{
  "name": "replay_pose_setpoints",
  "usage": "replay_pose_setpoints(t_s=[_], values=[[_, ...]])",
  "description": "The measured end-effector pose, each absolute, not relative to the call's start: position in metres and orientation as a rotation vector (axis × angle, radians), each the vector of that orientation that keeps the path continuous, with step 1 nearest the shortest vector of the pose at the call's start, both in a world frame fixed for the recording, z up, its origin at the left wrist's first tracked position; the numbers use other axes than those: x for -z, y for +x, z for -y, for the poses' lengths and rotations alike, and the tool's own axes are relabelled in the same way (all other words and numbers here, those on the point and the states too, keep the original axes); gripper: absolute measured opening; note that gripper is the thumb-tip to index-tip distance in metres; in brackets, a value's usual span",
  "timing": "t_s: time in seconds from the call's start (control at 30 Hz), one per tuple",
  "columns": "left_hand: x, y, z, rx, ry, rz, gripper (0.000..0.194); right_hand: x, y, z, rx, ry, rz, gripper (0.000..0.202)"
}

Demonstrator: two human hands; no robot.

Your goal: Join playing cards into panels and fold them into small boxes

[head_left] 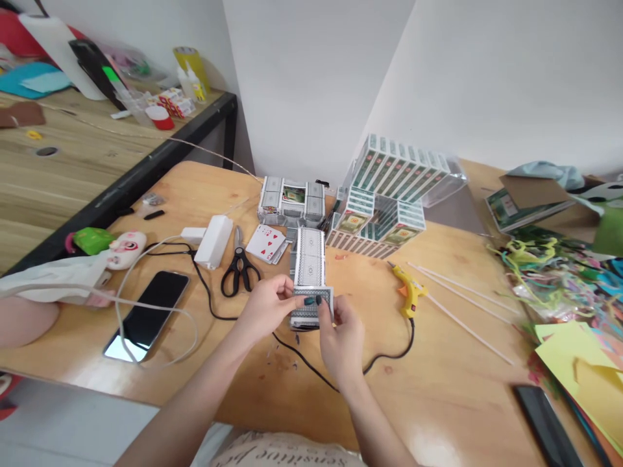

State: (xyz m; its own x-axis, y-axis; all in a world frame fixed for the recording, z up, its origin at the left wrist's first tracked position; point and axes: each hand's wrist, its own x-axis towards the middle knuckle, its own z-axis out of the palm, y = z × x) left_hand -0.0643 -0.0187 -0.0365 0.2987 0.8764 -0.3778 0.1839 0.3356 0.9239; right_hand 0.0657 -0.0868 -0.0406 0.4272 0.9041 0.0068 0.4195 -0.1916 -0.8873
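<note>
My left hand [271, 303] and my right hand [343, 334] close on a grey-backed playing card [311, 299] from its two sides, thumbs flat on its face. The card lies across the near end of a long block covered in playing cards [310, 254]. Whether it is stuck there I cannot tell. Just beyond stands another card-covered piece [292, 200] with a gap in its middle. Left of the block is a small pile of face-up playing cards [266, 244]. Black-handled scissors [239, 267] lie near my left hand.
A yellow glue gun [409, 290] lies to the right, its cord running near my hands, with white glue sticks [467, 324] beside it. Stacked card boxes [384, 194] stand at the back. On the left are a phone [148, 314] and a white power adapter [214, 241] with cables.
</note>
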Motion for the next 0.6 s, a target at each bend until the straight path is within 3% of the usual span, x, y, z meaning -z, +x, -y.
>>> replay_pose_setpoints(t_s=[0.6], values=[[0.054,-0.045,0.026,-0.916,1.182,-1.331,0.031,0.041,0.07,0.086,-0.658,-1.803,1.179,0.031]])
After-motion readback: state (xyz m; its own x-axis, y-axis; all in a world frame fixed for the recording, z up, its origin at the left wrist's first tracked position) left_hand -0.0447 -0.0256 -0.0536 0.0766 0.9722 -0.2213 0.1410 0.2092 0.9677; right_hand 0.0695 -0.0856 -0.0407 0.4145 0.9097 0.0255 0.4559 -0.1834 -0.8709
